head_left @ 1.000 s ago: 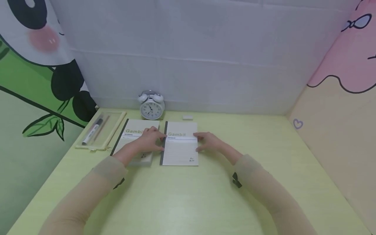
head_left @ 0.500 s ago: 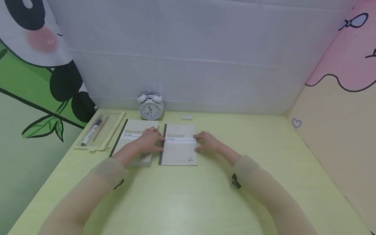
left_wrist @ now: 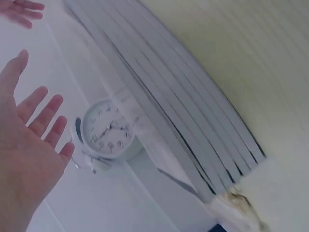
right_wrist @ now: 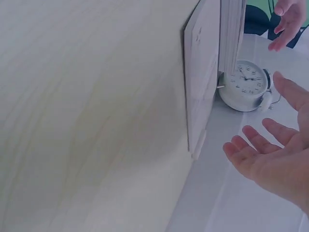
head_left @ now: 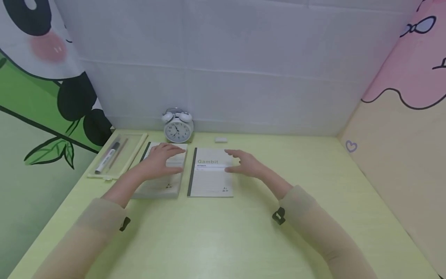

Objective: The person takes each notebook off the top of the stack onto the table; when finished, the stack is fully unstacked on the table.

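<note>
A single notebook (head_left: 210, 182) with a dark spine and "Gambit" on its cover lies flat on the table. To its left is a stack of several similar notebooks (head_left: 156, 190), whose layered edges show in the left wrist view. My left hand (head_left: 158, 161) is raised over that stack, thumb and fingers spread, holding nothing. Over the single notebook's right edge hovers my right hand (head_left: 249, 163), its fingers extended and apart from the cover in the right wrist view. The left hand hides much of the stack's top cover.
A white twin-bell alarm clock (head_left: 178, 130) stands behind the stack. At the far left lies a mesh zip pouch (head_left: 130, 155) holding a marker (head_left: 107, 159) and a thin pencil-like stick. A small white block (head_left: 221, 140), like an eraser, lies behind the single notebook.
The single notebook slid slightly toward me, then both hands released its sides. My left hand has moved left and up over the stack; the right hand has lifted a little.
</note>
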`<state>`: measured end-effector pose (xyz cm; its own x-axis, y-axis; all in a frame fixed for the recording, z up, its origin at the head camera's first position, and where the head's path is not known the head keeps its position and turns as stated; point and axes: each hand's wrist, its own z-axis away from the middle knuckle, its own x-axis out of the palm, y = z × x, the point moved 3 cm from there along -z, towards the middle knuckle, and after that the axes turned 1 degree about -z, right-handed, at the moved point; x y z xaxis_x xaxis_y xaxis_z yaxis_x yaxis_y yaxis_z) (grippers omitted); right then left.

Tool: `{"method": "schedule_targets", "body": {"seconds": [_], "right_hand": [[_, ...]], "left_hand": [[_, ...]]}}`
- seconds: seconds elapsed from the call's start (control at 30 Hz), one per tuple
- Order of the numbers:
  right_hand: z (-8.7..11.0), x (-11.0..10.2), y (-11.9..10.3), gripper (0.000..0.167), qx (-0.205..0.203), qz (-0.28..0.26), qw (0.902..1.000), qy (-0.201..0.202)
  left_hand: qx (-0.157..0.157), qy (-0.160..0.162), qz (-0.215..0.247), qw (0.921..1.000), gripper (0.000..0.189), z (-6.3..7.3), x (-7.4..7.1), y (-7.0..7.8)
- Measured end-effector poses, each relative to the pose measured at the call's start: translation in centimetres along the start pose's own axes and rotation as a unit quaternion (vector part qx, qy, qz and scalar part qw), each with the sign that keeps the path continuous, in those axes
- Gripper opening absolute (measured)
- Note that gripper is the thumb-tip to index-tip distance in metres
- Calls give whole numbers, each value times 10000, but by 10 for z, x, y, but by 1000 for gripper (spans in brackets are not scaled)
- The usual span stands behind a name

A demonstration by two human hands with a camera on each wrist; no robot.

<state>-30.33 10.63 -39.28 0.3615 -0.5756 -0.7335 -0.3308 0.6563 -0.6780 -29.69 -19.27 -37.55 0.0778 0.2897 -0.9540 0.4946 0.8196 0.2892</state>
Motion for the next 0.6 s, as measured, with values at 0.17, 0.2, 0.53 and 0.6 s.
{"method": "schedule_targets", "body": {"seconds": [0.17,0.2,0.53,0.6], "right_hand": [[0,1,-22,70,-169,-187,9996,149],[-1,2,-26,70,-194,-227,9994,182],[-15,28,-53,72,-195,-685,9971,287],[-19,35,-56,75,-170,-813,9962,256]], "left_hand": [[-244,334,282,9987,78,17,-9,-26],[-327,387,356,9981,80,21,-10,-31],[-1059,512,1071,9873,94,55,-10,-75],[-1125,478,1123,9861,97,58,-7,-82]]}}
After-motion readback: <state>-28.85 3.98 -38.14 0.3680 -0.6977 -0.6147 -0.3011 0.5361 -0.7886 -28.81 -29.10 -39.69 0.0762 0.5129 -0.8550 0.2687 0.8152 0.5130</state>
